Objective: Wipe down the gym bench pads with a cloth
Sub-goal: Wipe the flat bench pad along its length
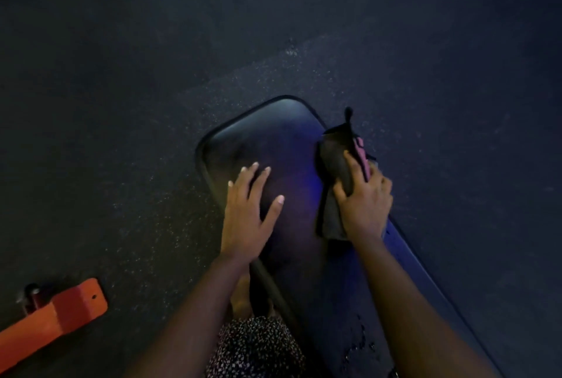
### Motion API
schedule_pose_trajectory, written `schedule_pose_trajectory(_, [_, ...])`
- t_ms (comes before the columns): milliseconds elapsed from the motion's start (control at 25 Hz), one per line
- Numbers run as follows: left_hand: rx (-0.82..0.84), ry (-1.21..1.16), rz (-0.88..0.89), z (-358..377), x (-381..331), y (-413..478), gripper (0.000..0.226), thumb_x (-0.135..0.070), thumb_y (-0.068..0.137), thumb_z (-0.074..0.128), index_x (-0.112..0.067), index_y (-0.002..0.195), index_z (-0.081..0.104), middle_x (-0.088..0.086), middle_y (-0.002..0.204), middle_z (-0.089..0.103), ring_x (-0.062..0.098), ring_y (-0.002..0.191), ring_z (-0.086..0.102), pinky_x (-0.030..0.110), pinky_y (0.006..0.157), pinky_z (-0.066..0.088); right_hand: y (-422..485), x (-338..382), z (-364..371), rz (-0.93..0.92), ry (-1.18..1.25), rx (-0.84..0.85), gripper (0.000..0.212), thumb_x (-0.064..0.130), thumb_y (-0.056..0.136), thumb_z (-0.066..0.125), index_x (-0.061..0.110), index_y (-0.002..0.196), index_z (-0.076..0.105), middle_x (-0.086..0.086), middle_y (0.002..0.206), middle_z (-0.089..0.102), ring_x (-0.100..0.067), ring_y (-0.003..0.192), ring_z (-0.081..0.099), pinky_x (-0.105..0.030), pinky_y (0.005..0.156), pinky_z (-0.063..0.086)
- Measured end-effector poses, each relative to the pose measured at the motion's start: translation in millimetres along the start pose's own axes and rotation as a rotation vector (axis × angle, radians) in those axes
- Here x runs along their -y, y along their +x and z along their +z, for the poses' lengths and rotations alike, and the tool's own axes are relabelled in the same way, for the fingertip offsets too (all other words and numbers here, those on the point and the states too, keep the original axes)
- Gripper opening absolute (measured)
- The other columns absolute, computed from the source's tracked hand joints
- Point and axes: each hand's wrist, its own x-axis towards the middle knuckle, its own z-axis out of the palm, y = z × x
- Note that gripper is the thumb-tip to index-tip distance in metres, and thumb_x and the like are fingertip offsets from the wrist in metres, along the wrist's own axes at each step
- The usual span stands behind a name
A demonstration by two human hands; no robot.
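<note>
Cloth [334,161]: dark w/ a pink patch, bunched at the right edge of the bench pad [273,140], toward its far end. Right hand [365,204] grips it, fingers [354,164] curled round the wad. Left hand [246,219] lies flat on the pad, fingers spread, holding nothing. Cloth prob. light & limp, so best kept wadded in the palm. Pad looks smooth, firm and likely slick.

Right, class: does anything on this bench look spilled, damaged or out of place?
Dark blotches speckle the pad near its close end: wet drops or worn cover, too dim to tell. Nothing else stands out.
</note>
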Motion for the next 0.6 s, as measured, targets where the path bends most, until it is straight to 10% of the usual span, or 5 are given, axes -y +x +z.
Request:
schedule_pose_trajectory(280, [0.375,0.586,0.558,16,-4,62,0.07,-0.059,0.087,0.014,-0.026,0.148,0.014,0.001,0.157,0.016,0.021,0.146,0.005,0.044,0.118,0.001,2,-50,-7,0.22,0.047,-0.034,0.053,0.036,0.088,0.054,0.034,0.139,0.038,-0.016,0.134,0.045,-0.039,0.115,0.045,-0.049,0.087,0.042])
schedule_pose_trajectory(600, [0.353,0.641,0.807,29,17,71,0.064,-0.052,0.091,0.023,-0.023,0.147,0.019,0.005,0.156,0.019,0.025,0.144,0.011,0.048,0.115,0.007,-31,6,4,0.519,0.074,-0.17,0.053,0.038,0.09,0.05,0.036,0.14,0.034,-0.012,0.144,0.038,-0.033,0.127,0.038,-0.05,0.093,0.036])
